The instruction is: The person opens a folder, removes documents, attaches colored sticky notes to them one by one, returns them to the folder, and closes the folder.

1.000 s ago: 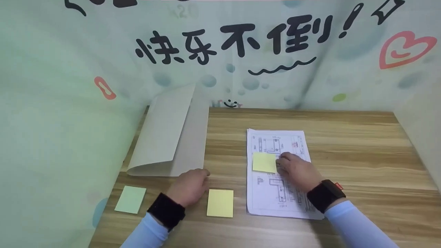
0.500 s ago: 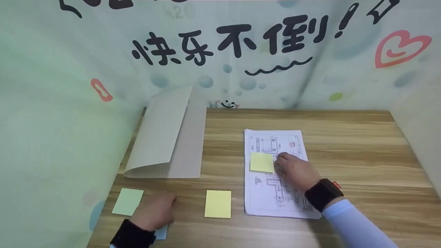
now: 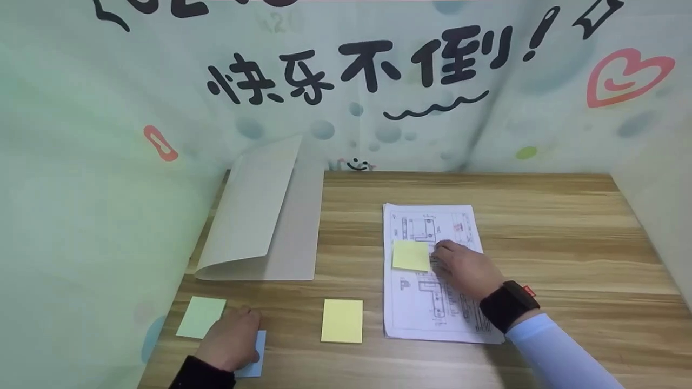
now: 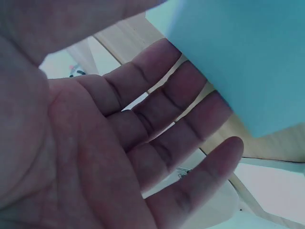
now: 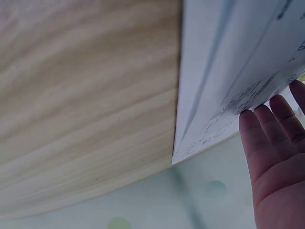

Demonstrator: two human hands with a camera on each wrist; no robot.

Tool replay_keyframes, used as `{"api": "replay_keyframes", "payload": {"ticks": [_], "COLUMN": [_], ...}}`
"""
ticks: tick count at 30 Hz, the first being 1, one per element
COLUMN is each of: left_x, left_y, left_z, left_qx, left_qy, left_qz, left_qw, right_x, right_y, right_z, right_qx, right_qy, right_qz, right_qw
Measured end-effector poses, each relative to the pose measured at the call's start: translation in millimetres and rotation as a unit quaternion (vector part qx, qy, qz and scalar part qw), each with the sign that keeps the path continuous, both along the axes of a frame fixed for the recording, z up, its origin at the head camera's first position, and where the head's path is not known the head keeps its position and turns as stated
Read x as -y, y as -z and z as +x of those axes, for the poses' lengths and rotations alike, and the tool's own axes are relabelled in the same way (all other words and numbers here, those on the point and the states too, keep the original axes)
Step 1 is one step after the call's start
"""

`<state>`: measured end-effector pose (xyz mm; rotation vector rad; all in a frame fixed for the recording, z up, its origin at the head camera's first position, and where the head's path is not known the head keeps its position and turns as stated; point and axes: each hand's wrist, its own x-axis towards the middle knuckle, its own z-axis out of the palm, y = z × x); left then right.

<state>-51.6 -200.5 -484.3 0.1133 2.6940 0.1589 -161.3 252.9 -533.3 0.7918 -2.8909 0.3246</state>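
Note:
My left hand (image 3: 231, 337) lies over a blue sticky note pad (image 3: 258, 354) at the front left of the table, its thumb overlapping the pad. In the left wrist view its fingers are loosely extended, fingertips right at the edge of the blue pad (image 4: 243, 62). Resting on a stack of printed drawings (image 3: 408, 319) is my right hand (image 3: 467, 270), fingertips beside the right edge of a yellow sticky note (image 3: 411, 256). The right wrist view shows those extended fingers (image 5: 269, 131) meeting the top sheet (image 5: 252, 57).
Left of my left hand lies a green sticky note pad (image 3: 202, 317). Another yellow sticky note pad (image 3: 342, 321) sits between the hands. At the back left a partly open grey folder (image 3: 248, 210) reaches up against the printed curtain (image 3: 357, 70) behind the wooden table (image 3: 567, 243).
My left hand has left the folder's front edge and moved down and left to the blue pad, which came into view. The right hand has stayed in place on the papers.

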Motion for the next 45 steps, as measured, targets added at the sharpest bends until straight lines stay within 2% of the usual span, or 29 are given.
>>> {"api": "replay_keyframes", "payload": {"ticks": [6,10,12,16,18,22,25,29,31,33,35,38,41,45], "left_x": [-3.8,-12.1,-16.8,-27.0,-34.2,-59.2,-85.1,-117.5,-131.1,-143.0,-153.7,-166.9,-176.3,-182.0], "left_y": [-1.8,-5.4,-10.2,-24.5,-29.9,-30.1,-23.9,-14.9,-11.6,-9.2,-6.7,-3.5,-0.4,3.0], "left_z": [-2.0,-4.8,-7.6,-14.8,-20.2,-36.1,-48.3,-57.8,-60.3,-62.3,-64.2,-66.4,-67.6,-67.6], "left_qx": [0.007,0.02,0.021,-0.002,-0.023,-0.043,-0.028,-0.011,-0.002,0.008,0.015,0.017,0.011,0.015], "left_qy": [0.001,-0.009,-0.013,0.007,0.028,0.053,0.047,0.028,0.018,0.013,0.014,0.017,0.014,-0.001], "left_qz": [0.024,0.052,0.067,0.126,0.167,0.265,0.322,0.368,0.387,0.403,0.413,0.43,0.453,0.483], "left_qw": [0.9997,0.9984,0.9974,0.9919,0.9853,0.9618,0.9453,0.9295,0.9217,0.9151,0.9105,0.9027,0.8914,0.8755], "right_x": [-0.3,0.1,0.4,-0.7,-2.4,-6.5,-6.2,6.6,17.8,29.8,40.9,54.1,61.8,62.0], "right_y": [-0.5,-1.7,-2.2,-2.1,-1.6,-2.2,-5.4,-16.2,-23.5,-30.2,-35.5,-39.6,-40.5,-39.7], "right_z": [0.9,1.6,2.3,4.4,5.6,9.5,14.3,26.1,34.5,43.4,52.6,63.7,69.5,71.0], "right_qx": [0.002,-0.002,-0.002,0.001,0.0,-0.005,-0.014,-0.045,-0.069,-0.093,-0.108,-0.106,-0.089,-0.075], "right_qy": [0.001,-0.004,-0.009,-0.021,-0.024,-0.023,-0.018,-0.018,-0.04,-0.084,-0.136,-0.201,-0.219,-0.207], "right_qz": [0.004,0.006,0.007,0.006,0.003,-0.005,-0.011,-0.023,-0.039,-0.061,-0.085,-0.113,-0.117,-0.101], "right_qw": [1.0,1.0,0.9999,0.9998,0.9997,0.9997,0.9997,0.9986,0.9961,0.9903,0.981,0.9673,0.9646,0.9703]}}
